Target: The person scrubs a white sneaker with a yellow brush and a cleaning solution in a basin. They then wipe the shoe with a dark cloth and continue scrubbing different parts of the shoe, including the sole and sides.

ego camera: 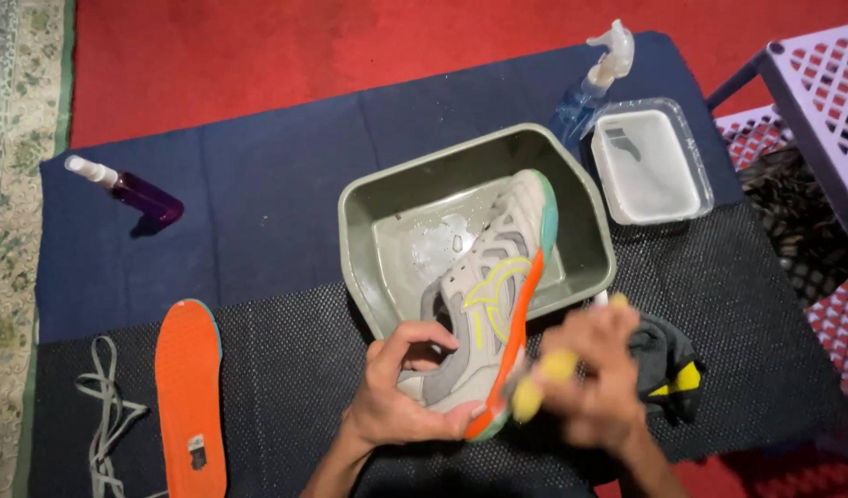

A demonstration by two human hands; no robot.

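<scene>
My left hand (pixel 401 392) grips the grey sneaker (pixel 488 304) sole-out over the green basin (pixel 369 221), catching drips; my blurred right hand (pixel 594 373) clutches a yellow brush (pixel 539 380) against its orange sole.

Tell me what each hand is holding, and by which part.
The left hand holds the grey sneaker by its heel, over the green basin. The right hand, blurred, grips something yellow; which part cannot be told.

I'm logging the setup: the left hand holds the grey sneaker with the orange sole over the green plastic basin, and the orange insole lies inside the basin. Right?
Not quite. The head view shows the orange insole lying on the black mat, left of the green plastic basin. The left hand does hold the grey sneaker over it.
</scene>
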